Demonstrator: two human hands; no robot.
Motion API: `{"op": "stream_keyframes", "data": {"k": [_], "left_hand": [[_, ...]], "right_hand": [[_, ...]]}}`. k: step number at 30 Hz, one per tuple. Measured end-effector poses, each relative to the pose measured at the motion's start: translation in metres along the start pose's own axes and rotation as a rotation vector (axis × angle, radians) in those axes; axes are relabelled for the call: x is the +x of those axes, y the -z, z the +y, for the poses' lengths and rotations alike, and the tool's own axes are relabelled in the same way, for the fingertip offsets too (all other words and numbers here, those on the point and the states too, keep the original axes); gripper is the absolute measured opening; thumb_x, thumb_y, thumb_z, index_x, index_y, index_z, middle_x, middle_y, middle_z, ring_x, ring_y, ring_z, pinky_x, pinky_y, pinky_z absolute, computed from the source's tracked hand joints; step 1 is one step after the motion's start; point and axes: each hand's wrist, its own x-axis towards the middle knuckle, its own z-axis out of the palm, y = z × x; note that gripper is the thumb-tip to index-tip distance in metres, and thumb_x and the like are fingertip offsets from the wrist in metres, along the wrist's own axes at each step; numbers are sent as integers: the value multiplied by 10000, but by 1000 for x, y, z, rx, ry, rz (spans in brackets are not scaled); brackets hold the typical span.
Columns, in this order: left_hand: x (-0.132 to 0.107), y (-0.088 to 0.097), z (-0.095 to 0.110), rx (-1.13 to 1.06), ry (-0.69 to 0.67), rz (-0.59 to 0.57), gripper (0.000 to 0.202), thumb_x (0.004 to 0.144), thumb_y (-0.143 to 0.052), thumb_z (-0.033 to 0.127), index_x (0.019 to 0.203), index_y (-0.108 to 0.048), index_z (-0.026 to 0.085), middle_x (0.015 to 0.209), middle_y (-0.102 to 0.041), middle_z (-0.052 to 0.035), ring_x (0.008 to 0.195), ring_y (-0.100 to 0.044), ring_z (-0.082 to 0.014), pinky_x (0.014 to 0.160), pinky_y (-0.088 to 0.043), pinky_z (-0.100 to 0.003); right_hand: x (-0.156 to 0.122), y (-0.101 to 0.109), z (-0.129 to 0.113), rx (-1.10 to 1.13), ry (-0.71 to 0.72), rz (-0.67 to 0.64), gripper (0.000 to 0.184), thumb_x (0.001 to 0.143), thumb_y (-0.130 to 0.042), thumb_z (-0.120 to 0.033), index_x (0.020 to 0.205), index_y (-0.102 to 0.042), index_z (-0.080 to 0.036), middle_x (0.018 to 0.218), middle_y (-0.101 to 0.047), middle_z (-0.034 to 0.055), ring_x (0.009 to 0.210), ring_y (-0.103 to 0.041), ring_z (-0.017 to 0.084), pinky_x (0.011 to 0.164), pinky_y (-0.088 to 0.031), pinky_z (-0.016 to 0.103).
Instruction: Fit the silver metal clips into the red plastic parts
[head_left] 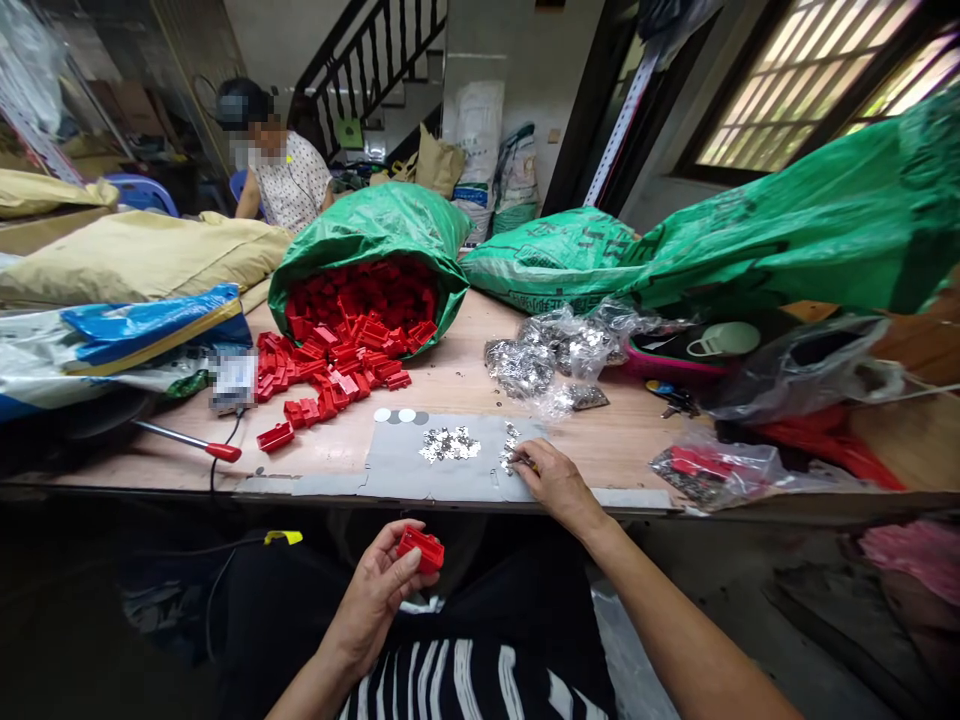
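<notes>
My left hand (380, 585) is closed around a red plastic housing (422, 550), held above my lap in front of the table edge. The housing's hollow side shows. My right hand (559, 480) rests at the right end of a grey mat (397, 470), its fingertips pinched beside a small pile of shiny metal pieces (510, 445). A bit of something thin and yellowish shows under those fingers; I cannot make out what it is. Left of that, a larger pile of flat metal pieces (450, 444) lies on the mat.
Red plastic housings (337, 365) spill from a green sack (390, 215). Clear bags of metal parts (525, 360) lie behind my right hand. A red-tipped lever (223, 452) juts in from the left. Another green sack (570, 250) lies behind. A person (289, 180) sits across the table.
</notes>
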Motion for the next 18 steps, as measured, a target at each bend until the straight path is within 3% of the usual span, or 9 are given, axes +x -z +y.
{"op": "stream_keyframes", "data": {"k": [11, 18], "left_hand": [[0, 0, 2, 3, -20, 13, 345, 708, -761, 269, 997, -602, 168, 943, -688, -76, 844, -645, -171, 798, -530, -314], [6, -1, -2, 121, -119, 4, 356, 700, -762, 270, 990, -586, 164, 999, -719, -100, 870, -671, -180, 803, -533, -294]], "right_hand": [[-22, 12, 11, -32, -2, 14, 140, 868, -494, -195, 956, -600, -219, 949, -642, 50, 879, -616, 202, 784, -479, 320], [-16, 17, 12, -36, -71, -32, 132, 849, -524, -246, 925, -629, -221, 908, -666, 45, 843, -630, 201, 760, -474, 315]]}}
